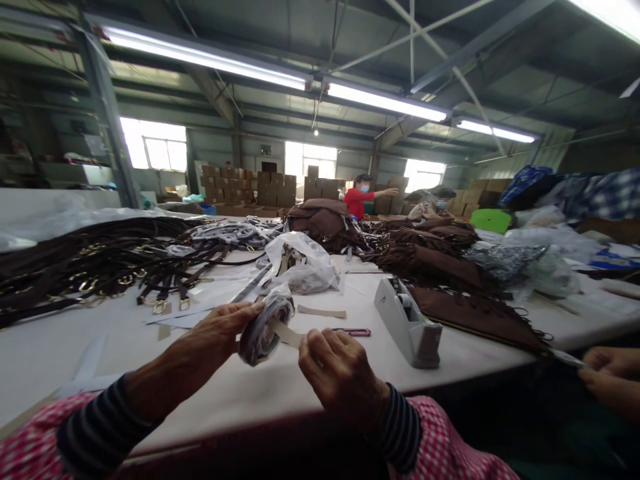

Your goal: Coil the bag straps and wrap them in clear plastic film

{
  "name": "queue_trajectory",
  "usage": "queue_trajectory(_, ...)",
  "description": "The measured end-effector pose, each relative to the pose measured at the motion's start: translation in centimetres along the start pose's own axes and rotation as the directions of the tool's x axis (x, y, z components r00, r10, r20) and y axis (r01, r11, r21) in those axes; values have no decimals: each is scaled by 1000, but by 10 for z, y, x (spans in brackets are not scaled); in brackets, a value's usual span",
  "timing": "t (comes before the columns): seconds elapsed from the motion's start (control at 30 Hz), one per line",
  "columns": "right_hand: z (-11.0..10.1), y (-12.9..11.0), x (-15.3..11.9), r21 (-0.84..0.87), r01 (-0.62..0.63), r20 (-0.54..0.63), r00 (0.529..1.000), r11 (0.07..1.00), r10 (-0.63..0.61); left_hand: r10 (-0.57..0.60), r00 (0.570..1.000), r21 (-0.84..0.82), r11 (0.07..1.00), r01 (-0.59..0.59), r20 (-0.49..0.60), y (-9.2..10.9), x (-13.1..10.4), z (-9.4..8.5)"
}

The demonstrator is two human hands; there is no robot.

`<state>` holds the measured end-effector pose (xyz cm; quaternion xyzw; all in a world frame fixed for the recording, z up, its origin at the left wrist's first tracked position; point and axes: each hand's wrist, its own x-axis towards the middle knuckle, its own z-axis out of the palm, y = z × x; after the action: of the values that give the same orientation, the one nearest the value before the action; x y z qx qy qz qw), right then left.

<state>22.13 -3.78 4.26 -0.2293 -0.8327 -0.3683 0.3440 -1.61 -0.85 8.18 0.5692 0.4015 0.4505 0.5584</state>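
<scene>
On the counter (210, 407) before me, buckle straps (90, 267) lie left, a plastic bag (315, 270) ahead, a tape dispenser (407, 327) right of my right hand (340, 373); cartons (277, 190) stand behind.

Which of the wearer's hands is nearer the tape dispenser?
Right: the right hand, pinching a beige strip, is left of the tape dispenser; the left hand is farther left, holding a plastic-wrapped bundle.

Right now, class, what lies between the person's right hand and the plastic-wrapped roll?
In the head view, a beige strip stretches between the right hand and the plastic-wrapped roll.
</scene>
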Motion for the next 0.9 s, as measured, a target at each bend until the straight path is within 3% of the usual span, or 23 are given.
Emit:
queue_trajectory(0.2,1,-4,7,-8,-19,40,999,1000,19,-50,997,33,998,48,61,-2,0,21)
queue_trajectory(0.3,2,-7,4,33,-35,27,999,999,34,-25,998,167,986,14,64,-3,-3,32)
queue_trajectory(0.4,1,-10,-6,203,-149,26,989,968,147,20,996,350,935,-49,86,-8,-4,40)
queue_trajectory(0.47,-1,-11,-15,329,-252,69,968,910,243,128,983,492,852,-178,135,-16,-3,45)
queue_trajectory(0.57,-1,-14,-32,376,-321,111,947,869,302,283,921,659,644,-389,267,-38,-1,52)
queue_trajectory(0.7,10,-22,-56,400,-376,198,926,836,322,326,858,723,464,-512,398,-80,2,62)
queue_trajectory(0.8,17,-29,-68,423,-449,265,892,787,366,368,842,703,469,-535,395,-97,1,64)
queue_trajectory(0.9,18,-31,-67,415,-453,306,886,789,348,372,843,625,566,-538,388,-94,0,59)
